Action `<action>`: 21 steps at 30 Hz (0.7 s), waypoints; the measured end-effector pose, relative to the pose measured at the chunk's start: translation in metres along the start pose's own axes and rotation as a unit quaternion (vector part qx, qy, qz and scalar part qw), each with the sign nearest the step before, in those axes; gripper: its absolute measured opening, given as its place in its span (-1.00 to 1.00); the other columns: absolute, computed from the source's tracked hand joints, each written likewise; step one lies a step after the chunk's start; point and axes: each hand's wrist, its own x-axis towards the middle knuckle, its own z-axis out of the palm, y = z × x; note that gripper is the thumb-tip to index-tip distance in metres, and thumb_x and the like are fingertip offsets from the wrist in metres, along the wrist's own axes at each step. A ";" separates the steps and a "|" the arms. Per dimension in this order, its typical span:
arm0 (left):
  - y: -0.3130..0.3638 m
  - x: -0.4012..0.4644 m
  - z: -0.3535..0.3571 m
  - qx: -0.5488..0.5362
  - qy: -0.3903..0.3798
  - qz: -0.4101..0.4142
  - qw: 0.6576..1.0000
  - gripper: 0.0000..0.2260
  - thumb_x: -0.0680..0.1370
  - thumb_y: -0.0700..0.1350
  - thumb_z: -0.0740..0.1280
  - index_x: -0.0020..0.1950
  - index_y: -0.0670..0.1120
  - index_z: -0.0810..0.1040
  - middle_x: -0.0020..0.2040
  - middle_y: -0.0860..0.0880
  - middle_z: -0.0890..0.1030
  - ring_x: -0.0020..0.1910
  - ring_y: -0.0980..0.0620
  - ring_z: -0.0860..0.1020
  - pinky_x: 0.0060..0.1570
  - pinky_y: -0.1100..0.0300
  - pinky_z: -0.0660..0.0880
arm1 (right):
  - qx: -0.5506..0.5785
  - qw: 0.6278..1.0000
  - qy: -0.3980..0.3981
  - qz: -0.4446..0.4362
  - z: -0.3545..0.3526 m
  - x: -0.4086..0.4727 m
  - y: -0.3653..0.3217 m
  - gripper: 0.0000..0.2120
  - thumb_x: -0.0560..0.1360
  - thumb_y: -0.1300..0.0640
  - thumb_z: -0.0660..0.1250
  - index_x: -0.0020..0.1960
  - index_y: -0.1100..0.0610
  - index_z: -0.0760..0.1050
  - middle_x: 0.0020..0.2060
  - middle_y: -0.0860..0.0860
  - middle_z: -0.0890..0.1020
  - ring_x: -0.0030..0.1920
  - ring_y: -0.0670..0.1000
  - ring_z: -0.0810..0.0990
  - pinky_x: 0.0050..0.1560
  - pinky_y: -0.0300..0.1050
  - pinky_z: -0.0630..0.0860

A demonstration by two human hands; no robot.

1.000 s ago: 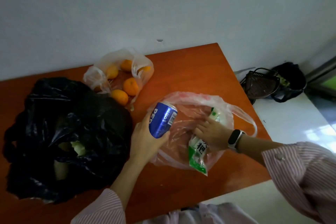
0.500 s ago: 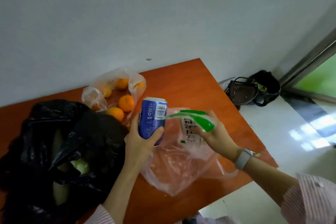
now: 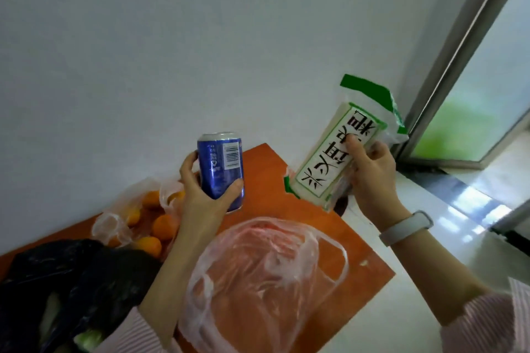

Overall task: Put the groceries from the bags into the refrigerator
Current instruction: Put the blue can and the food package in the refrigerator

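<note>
My left hand (image 3: pixel 200 195) grips a blue drink can (image 3: pixel 220 163), upright and lifted above the orange table (image 3: pixel 338 238). My right hand (image 3: pixel 372 178) holds a flat white-and-green food packet (image 3: pixel 335 157) with black printed characters, raised high to the right of the can. Below them a clear pinkish plastic bag (image 3: pixel 258 281) lies slack on the table. A clear bag of oranges (image 3: pixel 149 218) sits at the back against the wall. A black plastic bag (image 3: pixel 66 286) with pale green vegetables showing lies at the left. No refrigerator is in view.
A white wall runs behind the table. To the right is a pale floor (image 3: pixel 430 238) and a metal-framed glass door or window (image 3: pixel 473 89). The table's right corner ends just beyond the pinkish bag.
My right hand has pulled the packet out of the pinkish bag and lifted it up to the right. My left hand has raised the can. The view has swung up and rightward.
</note>
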 end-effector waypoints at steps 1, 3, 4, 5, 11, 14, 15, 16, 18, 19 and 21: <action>0.011 -0.003 0.012 -0.018 -0.003 0.001 1.000 -0.34 0.43 -0.18 0.42 0.35 0.16 0.11 0.19 0.06 0.41 0.01 0.17 0.52 -0.29 0.43 0.52 | 0.000 1.000 0.012 -0.002 -0.016 -0.002 -0.006 -0.81 0.49 0.18 0.28 0.08 0.21 0.42 0.01 0.11 0.62 -0.03 0.05 0.65 -0.07 -0.03 0.63; 0.027 -0.017 0.042 -0.052 -0.022 0.002 0.998 -0.40 0.44 -0.21 0.40 0.31 0.15 0.15 0.17 0.05 0.43 0.03 0.10 0.52 -0.28 0.39 0.54 | -0.011 0.999 0.041 -0.004 -0.054 -0.009 -0.018 -0.74 0.49 0.16 0.29 0.13 0.25 0.40 0.00 0.12 0.62 -0.02 0.08 0.64 -0.05 0.01 0.62; 0.034 -0.028 0.062 -0.065 -0.038 0.006 0.997 -0.43 0.44 -0.22 0.40 0.28 0.15 0.18 0.14 0.08 0.45 0.03 0.10 0.52 -0.26 0.37 0.55 | -0.016 0.998 0.056 -0.004 -0.077 -0.014 -0.023 -0.72 0.49 0.16 0.29 0.15 0.25 0.38 0.00 0.12 0.61 -0.01 0.08 0.64 -0.05 0.02 0.61; 0.040 -0.041 0.083 -0.076 -0.060 0.010 0.995 -0.45 0.44 -0.24 0.40 0.26 0.14 0.21 0.10 0.14 0.47 0.01 0.13 0.53 -0.23 0.37 0.55 | -0.021 0.997 0.070 -0.004 -0.101 -0.021 -0.029 -0.74 0.49 0.17 0.29 0.14 0.23 0.38 -0.01 0.09 0.61 -0.03 0.06 0.63 -0.06 0.00 0.60; 0.065 -0.154 0.250 -0.102 -0.271 -0.013 0.957 -0.40 0.37 -0.20 0.49 0.29 0.12 0.30 0.12 0.16 0.50 0.02 0.15 0.56 -0.24 0.32 0.55 | -0.118 0.973 0.198 0.010 -0.299 -0.089 -0.073 -0.80 0.50 0.15 0.29 0.10 0.15 0.43 -0.13 0.02 0.62 -0.14 0.03 0.63 -0.19 -0.07 0.55; 0.085 -0.223 0.339 -0.088 -0.383 -0.024 0.919 -0.39 0.28 -0.12 0.50 0.23 0.20 0.34 0.09 0.14 0.55 -0.06 0.12 0.59 -0.38 0.20 0.55 | -0.148 0.942 0.301 0.014 -0.405 -0.139 -0.102 -0.79 0.49 0.09 0.31 0.10 0.09 0.43 -0.08 0.04 0.63 -0.07 0.07 0.63 -0.11 0.03 0.57; 0.092 -0.247 0.368 -0.078 -0.420 -0.021 0.904 -0.40 0.29 -0.12 0.51 0.21 0.22 0.33 0.07 0.14 0.55 -0.08 0.11 0.59 -0.40 0.18 0.55 | -0.152 0.929 0.338 0.012 -0.437 -0.158 -0.113 -0.77 0.49 0.08 0.31 0.12 0.09 0.41 -0.06 0.04 0.62 -0.08 0.05 0.62 -0.12 0.00 0.57; 0.100 -0.271 0.396 -0.069 -0.457 -0.016 0.887 -0.41 0.32 -0.15 0.52 0.20 0.21 0.32 0.05 0.11 0.56 -0.09 0.08 0.60 -0.40 0.17 0.55 | -0.156 0.914 0.375 0.006 -0.467 -0.180 -0.124 -0.75 0.50 0.08 0.30 0.14 0.09 0.39 -0.05 0.03 0.61 -0.09 0.01 0.61 -0.16 -0.07 0.57; 0.117 -0.320 0.446 -0.054 -0.527 -0.002 0.848 -0.44 0.36 -0.17 0.50 0.20 0.17 0.30 0.06 0.04 0.53 -0.08 0.02 0.59 -0.38 0.19 0.55 | -0.160 0.883 0.441 -0.004 -0.520 -0.224 -0.146 -0.72 0.50 0.09 0.30 0.18 0.12 0.38 -0.06 0.03 0.59 -0.11 -0.01 0.61 -0.24 -0.19 0.55; 0.126 -0.344 0.469 -0.051 -0.559 0.008 0.828 -0.45 0.37 -0.16 0.49 0.21 0.15 0.29 0.07 0.03 0.52 -0.06 0.01 0.58 -0.38 0.21 0.55 | -0.156 0.867 0.473 -0.007 -0.543 -0.247 -0.157 -0.72 0.50 0.09 0.30 0.18 0.14 0.38 -0.08 0.03 0.60 -0.14 -0.02 0.61 -0.29 -0.23 0.55; 0.144 -0.391 0.510 -0.057 -0.617 0.029 0.785 -0.44 0.36 -0.15 0.50 0.22 0.13 0.29 0.10 0.04 0.50 -0.03 0.03 0.57 -0.40 0.25 0.54 | -0.144 0.834 0.532 -0.016 -0.582 -0.290 -0.174 -0.74 0.50 0.11 0.30 0.15 0.15 0.40 -0.16 0.01 0.61 -0.22 -0.05 0.62 -0.40 -0.29 0.55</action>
